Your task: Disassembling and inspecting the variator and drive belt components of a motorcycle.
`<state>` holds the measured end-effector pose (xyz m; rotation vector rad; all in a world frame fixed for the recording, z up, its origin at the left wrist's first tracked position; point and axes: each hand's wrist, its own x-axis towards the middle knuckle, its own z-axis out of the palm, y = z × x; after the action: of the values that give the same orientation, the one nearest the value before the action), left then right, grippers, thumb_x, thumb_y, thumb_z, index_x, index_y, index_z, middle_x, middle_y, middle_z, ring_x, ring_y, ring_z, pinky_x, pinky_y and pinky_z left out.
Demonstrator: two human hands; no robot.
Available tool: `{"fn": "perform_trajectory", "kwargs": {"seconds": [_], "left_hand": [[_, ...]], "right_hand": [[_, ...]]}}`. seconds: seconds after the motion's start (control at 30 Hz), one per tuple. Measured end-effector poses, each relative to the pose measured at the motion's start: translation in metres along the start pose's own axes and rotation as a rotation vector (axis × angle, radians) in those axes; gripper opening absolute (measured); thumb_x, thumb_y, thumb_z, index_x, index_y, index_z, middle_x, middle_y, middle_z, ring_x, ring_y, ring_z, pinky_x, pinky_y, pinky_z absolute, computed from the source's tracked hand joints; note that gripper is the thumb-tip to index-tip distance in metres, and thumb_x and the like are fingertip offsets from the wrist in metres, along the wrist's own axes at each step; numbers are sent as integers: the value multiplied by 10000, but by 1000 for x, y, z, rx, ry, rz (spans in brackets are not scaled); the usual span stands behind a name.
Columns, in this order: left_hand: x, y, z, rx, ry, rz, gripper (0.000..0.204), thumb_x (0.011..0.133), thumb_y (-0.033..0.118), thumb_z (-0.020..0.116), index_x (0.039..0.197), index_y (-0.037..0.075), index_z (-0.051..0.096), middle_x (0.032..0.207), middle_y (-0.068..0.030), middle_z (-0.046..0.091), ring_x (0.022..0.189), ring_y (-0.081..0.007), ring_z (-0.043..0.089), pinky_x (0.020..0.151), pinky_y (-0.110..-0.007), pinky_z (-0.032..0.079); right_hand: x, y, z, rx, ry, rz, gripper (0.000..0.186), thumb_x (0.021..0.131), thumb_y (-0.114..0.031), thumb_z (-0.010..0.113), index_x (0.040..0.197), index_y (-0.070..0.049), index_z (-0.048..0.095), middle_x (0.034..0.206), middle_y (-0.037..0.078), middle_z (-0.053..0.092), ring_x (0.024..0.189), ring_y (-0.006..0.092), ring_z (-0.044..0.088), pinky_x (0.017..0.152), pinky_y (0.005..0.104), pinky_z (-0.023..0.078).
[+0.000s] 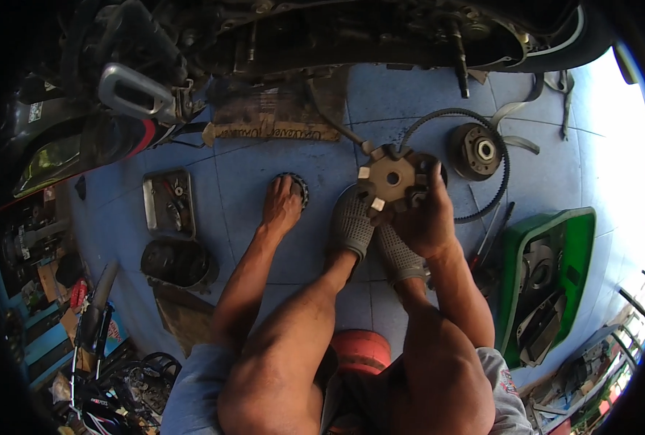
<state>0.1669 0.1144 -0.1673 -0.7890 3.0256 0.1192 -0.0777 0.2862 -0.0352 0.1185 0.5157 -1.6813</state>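
R hand (433,223) gripped lobed metal plate (404,188) above shoes (352,226) | L hand (283,206) curled over round dk part (305,192) on flr (250,163), grip unclear | off: belt (508,168), drum (475,151) | left, prob.: refit; shaft (459,59) was bare

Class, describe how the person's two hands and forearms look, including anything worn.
The left hand and right hand are bare and ungloved. No watch or bracelet shows at either wrist, and no sleeves cover the visible forearms.
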Motion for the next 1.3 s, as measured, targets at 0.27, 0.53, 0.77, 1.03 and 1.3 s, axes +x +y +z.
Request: {"fn": "perform_trajectory", "kwargs": {"seconds": [0.27, 0.53, 0.77, 1.03, 1.3], "left_hand": [[-2, 0, -37, -407, 101, -152, 169, 873, 108, 611, 957, -38, 603, 963, -179, 606, 875, -302, 602, 769, -410, 487], [2, 48, -110, -1974, 75, -531, 192, 906, 102, 607, 1071, 5, 631, 930, -107, 669, 795, -210, 682, 647, -303, 574], [2, 51, -125, -1981, 141, -394, 248, 897, 66, 608, 1135, 0, 621, 997, -125, 669, 867, -234, 684, 724, -316, 585], [8, 62, -144, -1852, 153, -344, 277, 882, 49, 622, 1153, -5, 610, 954, -139, 680, 838, -222, 688, 698, -297, 580], [11, 66, -151, -1820, 184, -230, 342, 865, -14, 615, 1203, -15, 568, 983, -141, 671, 883, -200, 672, 754, -300, 574]], "right_hand": [[2, 2, -10, -3, -38, -27, 573, 958, -573, 335, 1312, -134, 435, 1320, 140, 498, 1132, 314, 541, 790, 510, 497], [4, 6, 0, -50, 42, 27, 634, 915, -616, 397, 1305, -120, 454, 1228, 120, 554, 1051, 287, 584, 750, 468, 524], [7, 10, -6, -21, -44, 16, 633, 971, -561, 294, 1355, -68, 402, 1325, 151, 503, 1146, 314, 547, 837, 526, 500], [7, 11, 5, -57, 50, 32, 617, 916, -613, 398, 1288, -123, 457, 1198, 136, 561, 976, 304, 603, 712, 462, 525], [7, 10, -8, -74, -51, 31, 662, 956, -598, 285, 1373, -97, 395, 1309, 143, 520, 1116, 292, 563, 815, 501, 510]]}}
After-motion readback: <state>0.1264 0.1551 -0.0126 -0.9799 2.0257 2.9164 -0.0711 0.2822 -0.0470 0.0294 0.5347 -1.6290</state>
